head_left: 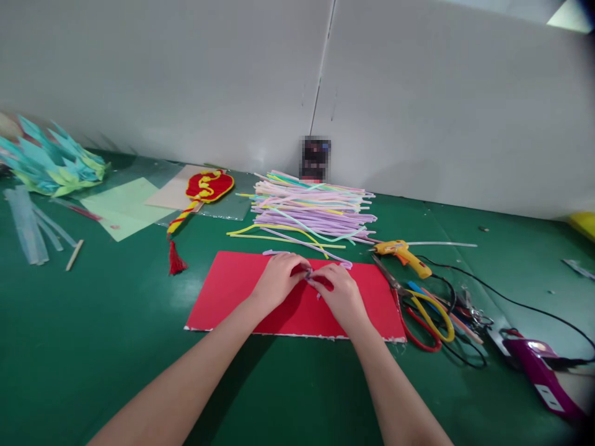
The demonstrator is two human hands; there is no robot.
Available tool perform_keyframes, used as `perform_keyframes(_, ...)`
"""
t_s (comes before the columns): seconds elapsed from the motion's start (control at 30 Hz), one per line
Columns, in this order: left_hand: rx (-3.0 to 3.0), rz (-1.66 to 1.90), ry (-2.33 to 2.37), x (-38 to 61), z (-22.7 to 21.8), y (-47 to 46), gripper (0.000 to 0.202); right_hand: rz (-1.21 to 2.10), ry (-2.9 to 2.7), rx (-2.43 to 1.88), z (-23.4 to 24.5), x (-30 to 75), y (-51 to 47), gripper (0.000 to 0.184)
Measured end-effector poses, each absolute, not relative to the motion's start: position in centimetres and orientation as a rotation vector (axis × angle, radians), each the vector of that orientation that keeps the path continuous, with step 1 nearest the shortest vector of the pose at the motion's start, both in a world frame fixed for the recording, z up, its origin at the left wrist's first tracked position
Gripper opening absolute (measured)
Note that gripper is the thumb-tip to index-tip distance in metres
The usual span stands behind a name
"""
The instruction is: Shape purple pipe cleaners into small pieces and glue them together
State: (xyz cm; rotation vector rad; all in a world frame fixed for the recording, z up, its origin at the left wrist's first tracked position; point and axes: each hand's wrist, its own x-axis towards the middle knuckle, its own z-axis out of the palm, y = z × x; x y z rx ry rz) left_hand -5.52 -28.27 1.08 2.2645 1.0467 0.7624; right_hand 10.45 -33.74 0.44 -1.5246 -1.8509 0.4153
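Note:
Both my hands meet over a red sheet (232, 291) lying on the green table (93, 347). My left hand (277, 280) and my right hand (341, 291) pinch a lilac pipe cleaner (279, 253) between their fingertips, its ends sticking out to both sides. Fingers of both hands are closed around it. Just behind the sheet lies a pile of pastel pipe cleaners (311, 207).
A yellow glue gun (402, 254), scissors with yellow and red handles (425, 316) and black cables lie right of the sheet. A purple device (542, 371) sits at far right. A red-and-yellow tasselled ornament (204, 189), paper sheets, glue sticks (28, 226) and teal paper shapes (51, 161) lie left.

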Motion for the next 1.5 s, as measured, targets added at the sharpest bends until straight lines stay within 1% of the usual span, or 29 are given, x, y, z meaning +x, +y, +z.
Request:
perform_keyframes(0.2, 2.265, 0.743, 1.041, -5.5, 1.0, -28.3, 0.008, 0.515, -1.79, -1.49, 0.3, 10.4, -33.8, 0.004)
perform_keyframes(0.37, 2.259, 0.753, 1.023, -5.6, 0.9, -28.1, 0.006, 0.609, -1.765, -1.52, 0.6, 10.8, -34.2, 0.005)
perform_keyframes(0.43, 2.249, 0.762, 1.02, -5.7, 0.9, -28.1, 0.006, 0.574, -1.749, -1.562, 0.7, 11.1, -34.3, 0.005)
perform_keyframes(0.5, 2.24, 0.77, 1.02, -5.7, 0.9, -28.1, 0.006, 0.47, -1.732, -1.606, 0.9, 11.2, -34.4, 0.005)
perform_keyframes(0.63, 2.217, 0.782, 1.032, -5.6, 0.9, -28.2, 0.006, 0.308, -1.759, -1.602, 1.1, 10.7, -34.3, 0.009)
perform_keyframes(0.93, 2.192, 0.796, 1.077, -5.4, 0.7, -28.1, 0.008, 0.372, -1.816, -1.57, 0.8, 9.3, -34.2, 0.012)
perform_keyframes(1.3, 2.213, 0.779, 1.1, -5.2, 0.7, -28.1, 0.015, 0.348, -1.851, -1.603, 0.7, 9.7, -34.1, 0.013)
perform_keyframes(1.5, 2.231, 0.749, 1.093, -5.3, 0.7, -28.1, 0.014, 0.335, -1.848, -1.589, 0.4, 10.0, -34.0, 0.012)
